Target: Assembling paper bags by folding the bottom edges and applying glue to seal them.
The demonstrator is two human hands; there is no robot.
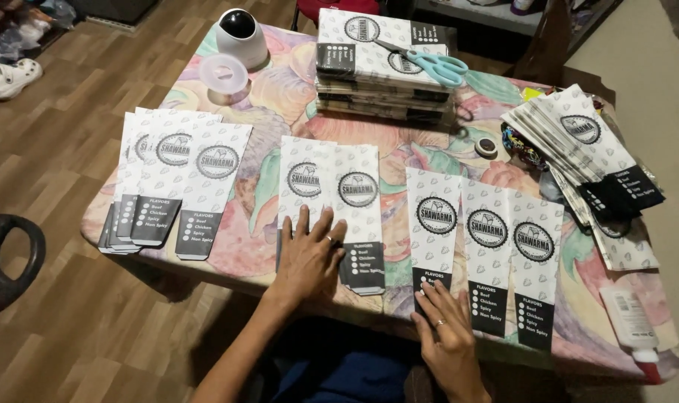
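Note:
Flat white paper sleeves with a round black emblem and a black lower panel lie in rows on the table. My left hand rests flat, fingers spread, on the lower part of the middle pair of sleeves. My right hand presses its fingertips on the black bottom panel of the leftmost of three overlapping sleeves at the front right. Neither hand grips anything. A fanned group of sleeves lies to the left.
The table has a pastel floral cover. At the back stand a stack of sleeves with teal scissors, a white round device and a clear lid. A fanned pile, tape roll and glue tube lie right.

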